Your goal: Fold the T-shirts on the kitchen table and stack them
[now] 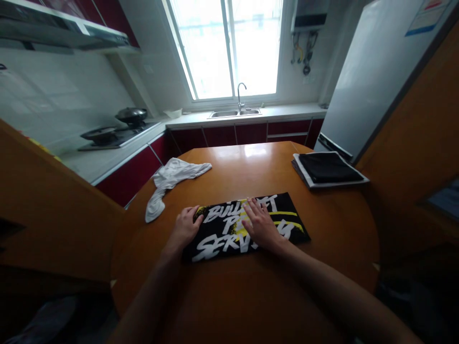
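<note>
In the head view, the folded black cloth with white and yellow print (215, 239) lies flat beneath both hands. The right hand (261, 222) rests palm down on its printed face, fingers extended and gripping nothing. The left hand (187, 224) curls at the cloth's left edge; whether it pinches the fabric I cannot tell. Beyond the left hand lies a crumpled white garment (174, 174); beyond and right of the right hand, a folded stack (328, 168), black cloth uppermost. All rest on the wooden table (229, 177).

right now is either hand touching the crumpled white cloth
No, the left hand and right hand both touch the folded black printed cloth instead.
</note>
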`<action>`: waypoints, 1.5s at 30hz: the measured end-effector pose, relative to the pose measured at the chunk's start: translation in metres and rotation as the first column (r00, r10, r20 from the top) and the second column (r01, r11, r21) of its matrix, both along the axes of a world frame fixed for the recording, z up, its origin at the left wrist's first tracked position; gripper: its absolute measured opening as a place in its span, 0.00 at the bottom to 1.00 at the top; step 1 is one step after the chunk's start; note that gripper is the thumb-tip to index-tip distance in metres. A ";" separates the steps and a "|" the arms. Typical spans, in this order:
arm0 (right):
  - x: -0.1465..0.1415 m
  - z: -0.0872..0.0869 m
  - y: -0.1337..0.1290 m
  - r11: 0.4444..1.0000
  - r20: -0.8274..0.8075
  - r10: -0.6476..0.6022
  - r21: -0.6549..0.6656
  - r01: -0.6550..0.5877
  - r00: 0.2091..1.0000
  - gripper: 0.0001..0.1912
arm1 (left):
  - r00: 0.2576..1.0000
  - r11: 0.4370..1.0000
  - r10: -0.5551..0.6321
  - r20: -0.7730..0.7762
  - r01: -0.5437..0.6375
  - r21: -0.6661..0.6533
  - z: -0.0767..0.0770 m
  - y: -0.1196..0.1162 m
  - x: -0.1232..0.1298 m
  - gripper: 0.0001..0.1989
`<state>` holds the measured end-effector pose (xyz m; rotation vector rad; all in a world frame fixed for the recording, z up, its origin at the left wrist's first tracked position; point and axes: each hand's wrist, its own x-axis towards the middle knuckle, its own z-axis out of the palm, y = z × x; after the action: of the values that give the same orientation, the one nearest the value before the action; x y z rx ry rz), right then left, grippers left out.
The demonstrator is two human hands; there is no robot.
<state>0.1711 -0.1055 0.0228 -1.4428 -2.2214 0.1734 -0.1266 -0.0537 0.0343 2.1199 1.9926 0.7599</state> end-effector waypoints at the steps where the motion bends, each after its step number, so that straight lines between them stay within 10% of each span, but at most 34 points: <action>1: -0.006 0.000 -0.004 0.999 0.004 0.041 0.003 -0.041 0.999 0.31 | 0.999 0.998 0.054 0.005 -0.054 -0.014 -0.006 -0.004 -0.007 0.21; 9: -0.025 -0.018 -0.014 0.953 0.127 0.284 -0.144 -0.266 0.950 0.36 | 0.926 0.945 0.212 0.311 -0.113 -0.308 -0.004 -0.026 -0.029 0.20; 16: -0.024 -0.019 -0.014 0.952 0.144 0.279 -0.174 -0.253 0.949 0.36 | 0.935 0.903 0.235 0.266 -0.110 -0.414 -0.008 -0.027 -0.028 0.15; 34: -0.024 -0.018 -0.013 0.947 0.143 0.287 -0.190 -0.259 0.947 0.36 | 0.974 0.946 0.225 -0.024 -0.224 -0.234 -0.015 -0.034 -0.009 0.08; 45: -0.024 -0.017 -0.013 0.949 0.137 0.284 -0.181 -0.258 0.949 0.35 | 0.962 0.961 0.226 0.156 -0.194 -0.195 -0.016 -0.038 -0.008 0.12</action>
<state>0.1474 -0.1190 0.0055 -1.2609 -2.5895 0.3456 -0.1345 -0.0914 0.0179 1.6997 2.1232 0.7398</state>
